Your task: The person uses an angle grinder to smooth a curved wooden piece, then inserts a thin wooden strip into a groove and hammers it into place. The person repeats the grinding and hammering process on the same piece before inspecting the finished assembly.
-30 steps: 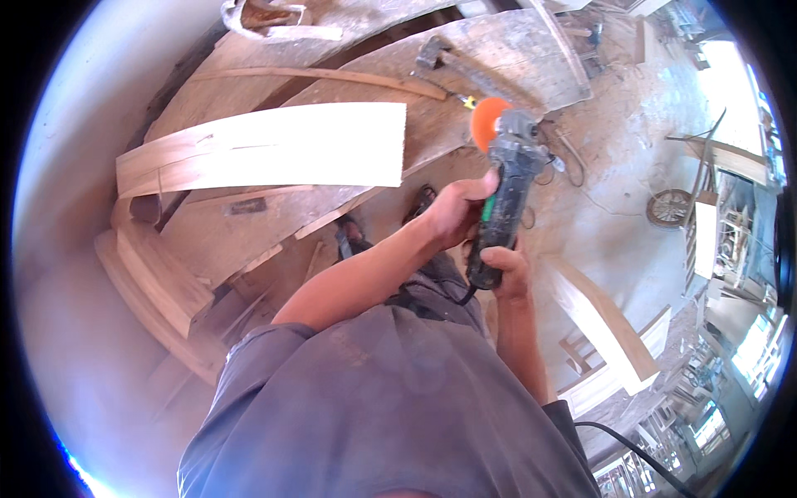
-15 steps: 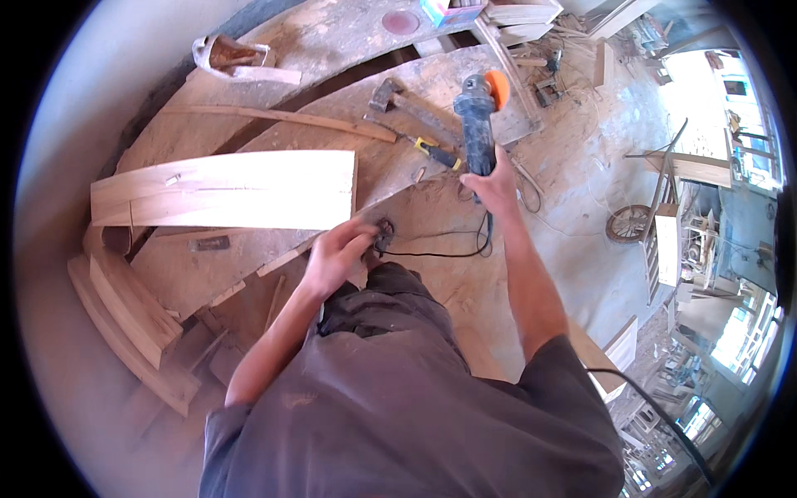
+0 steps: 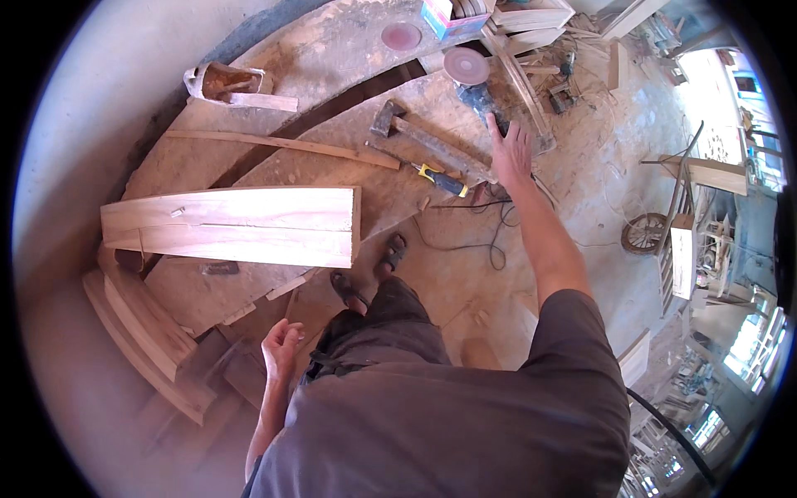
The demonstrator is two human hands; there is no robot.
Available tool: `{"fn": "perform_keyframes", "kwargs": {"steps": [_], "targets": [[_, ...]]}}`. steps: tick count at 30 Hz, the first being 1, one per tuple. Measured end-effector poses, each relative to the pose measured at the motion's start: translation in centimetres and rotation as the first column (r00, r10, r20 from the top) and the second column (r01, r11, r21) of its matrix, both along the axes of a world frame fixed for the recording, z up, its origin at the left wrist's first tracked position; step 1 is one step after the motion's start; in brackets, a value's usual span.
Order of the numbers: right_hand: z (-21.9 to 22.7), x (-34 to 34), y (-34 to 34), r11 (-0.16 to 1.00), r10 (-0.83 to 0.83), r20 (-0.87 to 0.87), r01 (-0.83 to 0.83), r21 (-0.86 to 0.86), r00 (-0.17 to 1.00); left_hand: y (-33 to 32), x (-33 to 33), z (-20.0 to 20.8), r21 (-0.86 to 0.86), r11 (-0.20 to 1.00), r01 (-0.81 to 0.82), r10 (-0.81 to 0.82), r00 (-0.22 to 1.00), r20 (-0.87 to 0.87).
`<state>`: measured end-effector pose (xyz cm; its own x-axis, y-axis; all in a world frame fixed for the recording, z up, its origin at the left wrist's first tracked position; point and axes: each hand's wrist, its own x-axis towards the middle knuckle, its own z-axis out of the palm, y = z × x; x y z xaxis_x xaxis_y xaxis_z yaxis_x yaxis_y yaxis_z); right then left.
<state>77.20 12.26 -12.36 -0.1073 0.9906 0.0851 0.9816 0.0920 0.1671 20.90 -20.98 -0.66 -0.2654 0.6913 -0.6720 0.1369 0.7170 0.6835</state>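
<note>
An angle grinder [image 3: 476, 98] lies on the far right part of the workbench, its round pinkish-brown disc [image 3: 466, 66] facing up. My right hand [image 3: 512, 153] reaches over the rear of the grinder's dark body, thumb and fingers stretched out and apart. Part of the body is hidden beneath that hand. My left hand [image 3: 282, 344] hangs beside my left hip with its fingers curled in, and nothing shows in it. Above it, a pale curved wooden block [image 3: 241, 224] rests on the bench, with a small wood chip on top.
A hammer [image 3: 432, 141] and a yellow-and-black-handled tool [image 3: 442, 180] lie left of my right hand. Beyond are a loose disc [image 3: 401, 36], a box of discs [image 3: 455, 23] and a cut-open container [image 3: 232, 83]. A black cord [image 3: 498, 241] loops on the floor; curved wood pieces [image 3: 149, 324] stand left.
My right hand has set the grinder down on the bench and its fingers have loosened. My left hand has drawn back toward my left hip, away from the wooden block.
</note>
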Motion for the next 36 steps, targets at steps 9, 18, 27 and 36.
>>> {"fn": "perform_keyframes", "kwargs": {"steps": [9,18,27,36], "targets": [[-0.6,-1.3,-2.9,0.989,0.122,-0.165,-0.106,0.106,0.979,1.5,-1.5,1.1,-0.103,0.992,0.067,-0.078,0.991,-0.112],[0.0,-8.0,-0.2,0.918,0.07,-0.212,-0.146,-0.37,0.975,2.5,-2.4,2.8,0.005,1.0,0.007,-0.006,0.983,-0.184],[5.1,-12.1,-1.5,0.89,-0.31,-0.565,0.025,-0.455,0.765,8.8,-6.8,5.4,0.187,0.763,0.619,-0.33,0.622,-0.71],[12.8,-28.4,-23.0,0.875,-0.4,-0.904,0.355,-0.328,0.152,18.0,-17.4,0.8,0.215,0.305,0.928,-0.28,0.304,-0.911]]}}
